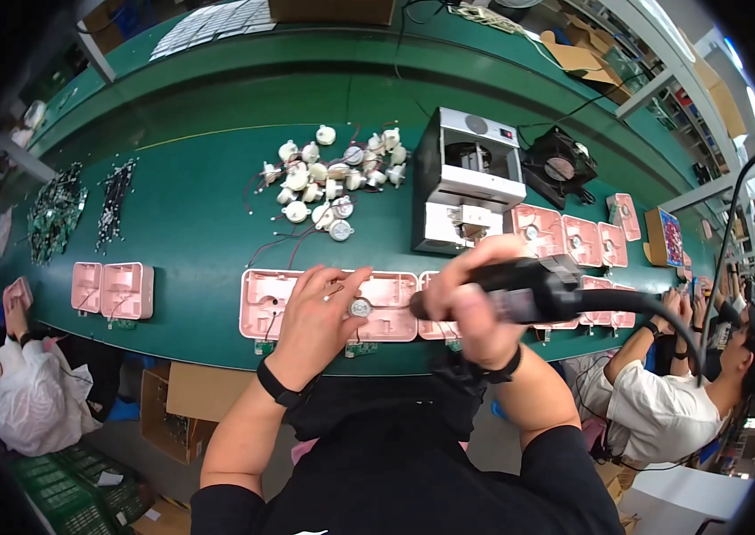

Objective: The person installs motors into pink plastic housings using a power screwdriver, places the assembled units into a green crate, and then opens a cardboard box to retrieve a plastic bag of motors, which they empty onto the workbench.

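- While the front pink shell (386, 332) lies open-side up near the table's near edge, a round silver motor (360, 308) sits inside it.
- Left hand (313, 308): laid over that shell, fingers spread and arched, thumb apart from them and close to the motor.
- Right hand (475, 308): wrapped around a black tool (525, 292) — blurred, held level above the next shell (434, 330), which it partly hides. A thick black cord (631, 301) runs from the tool toward the right.
- Small green boards (361, 349) hang by the shells' near edge.
- Behind the left hand, loose white motors (333, 174) lie heaped, with red and black wires trailing.
- Beyond the right hand stands a grey machine (475, 187), with a black fan (560, 165) just beside it.
- More pink shells (576, 239) sit in rows to the right; another pair (127, 290) lies to the left.
- Far left, a heap of green boards (57, 214) and a strip of small dark parts (114, 205) share the green table (190, 214).
- Co-workers sit at both sides — the left one (39, 392) holding a pink piece (18, 292).
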### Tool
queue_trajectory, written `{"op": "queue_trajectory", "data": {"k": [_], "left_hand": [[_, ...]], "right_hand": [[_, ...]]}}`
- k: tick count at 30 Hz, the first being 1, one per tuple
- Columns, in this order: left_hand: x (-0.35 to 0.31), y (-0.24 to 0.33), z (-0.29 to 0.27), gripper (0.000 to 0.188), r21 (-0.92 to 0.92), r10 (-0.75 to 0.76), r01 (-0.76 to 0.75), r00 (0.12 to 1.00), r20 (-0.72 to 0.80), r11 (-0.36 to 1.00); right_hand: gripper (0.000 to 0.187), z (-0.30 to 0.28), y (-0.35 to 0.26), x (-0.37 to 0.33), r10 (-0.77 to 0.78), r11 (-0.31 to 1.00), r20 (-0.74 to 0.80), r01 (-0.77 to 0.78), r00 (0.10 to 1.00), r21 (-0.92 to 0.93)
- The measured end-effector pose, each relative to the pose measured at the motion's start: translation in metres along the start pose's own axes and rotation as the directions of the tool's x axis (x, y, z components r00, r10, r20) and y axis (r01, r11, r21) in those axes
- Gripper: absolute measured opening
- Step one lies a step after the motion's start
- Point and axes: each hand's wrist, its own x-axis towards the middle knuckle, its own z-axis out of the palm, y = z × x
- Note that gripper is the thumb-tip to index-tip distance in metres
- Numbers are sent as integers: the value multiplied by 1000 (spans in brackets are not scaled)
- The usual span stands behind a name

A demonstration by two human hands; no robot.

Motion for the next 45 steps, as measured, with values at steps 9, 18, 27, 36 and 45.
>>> {"op": "queue_trajectory", "data": {"k": [9, 18, 27, 36, 45], "left_hand": [[5, 23, 15, 67, 25, 22, -22, 1000, 5, 999], [4, 21, 5, 72, -19, 39, -38, 997, 68, 999], [1, -3, -10, 92, -89, 99, -83, 978, 183, 993], [-6, -13, -1, 99, 8, 140, -145, 969, 203, 989], [-5, -20, 4, 95, -44, 155, -149, 974, 165, 988]], "right_hand": [[16, -63, -39, 41, -203, 972, -280, 159, 938, -172], [14, -65, -32, 55, -48, 980, -263, -6, 964, -199], [30, 20, -22, 2, 33, 995, 81, -41, 996, 91], [31, 35, 28, -3, 91, 994, 218, -102, 972, 41], [30, 36, 40, -3, 107, 994, 149, -105, 983, -23]]}}
